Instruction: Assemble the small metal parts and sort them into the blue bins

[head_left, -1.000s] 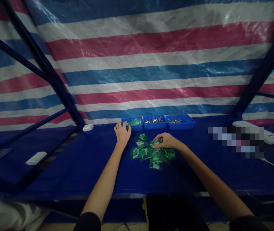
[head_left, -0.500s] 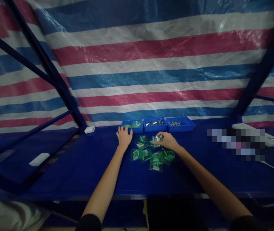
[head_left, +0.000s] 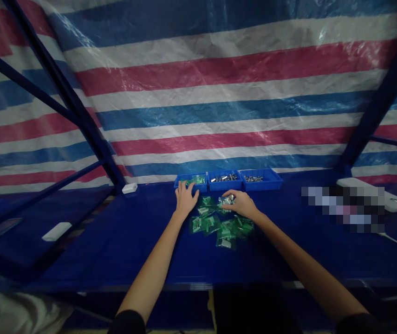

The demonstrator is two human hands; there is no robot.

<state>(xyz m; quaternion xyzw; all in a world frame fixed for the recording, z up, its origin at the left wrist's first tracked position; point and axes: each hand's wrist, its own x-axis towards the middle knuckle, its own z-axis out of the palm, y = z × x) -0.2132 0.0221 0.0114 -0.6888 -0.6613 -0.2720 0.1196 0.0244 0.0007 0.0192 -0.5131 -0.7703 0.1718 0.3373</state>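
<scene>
Currently, dark sleeves [head_left: 128,321]: at the near edge of the view, well short of the middle tray [head_left: 225,187], which is the reference for all places below.
Blue table [head_left: 114,250]: extends under and around the middle tray; front edge on the near side.
Loose green packets [head_left: 226,228]: flat on the table, nearer than the middle tray, some overlapping; pale pieces visible inside, type too small to tell.
White case [head_left: 56,231]: well to the left of the middle tray and nearer.
Right hand [head_left: 242,204]: just on the near side of the middle tray; thumb and fingers closed on a shiny packet [head_left: 226,200], gripped above the loose ones.
White strip [head_left: 396,202]: far to the right of the middle tray, pale cable attached; a mosaic patch hides the area beside it.
Left hand [head_left: 185,198]: left of the middle tray, fingers spread and bent over the near rim of the left tray [head_left: 201,188]; open, fingertip contact with its contents unclear.
White adapter [head_left: 129,188]: left of the middle tray, apart from the left tray.
Tray row: left tray, with green packets, and right tray [head_left: 264,185], with small metal parts, flank the middle tray, also holding metal parts.
Striped sheet [head_left: 219,106]: behind the middle tray.
</scene>
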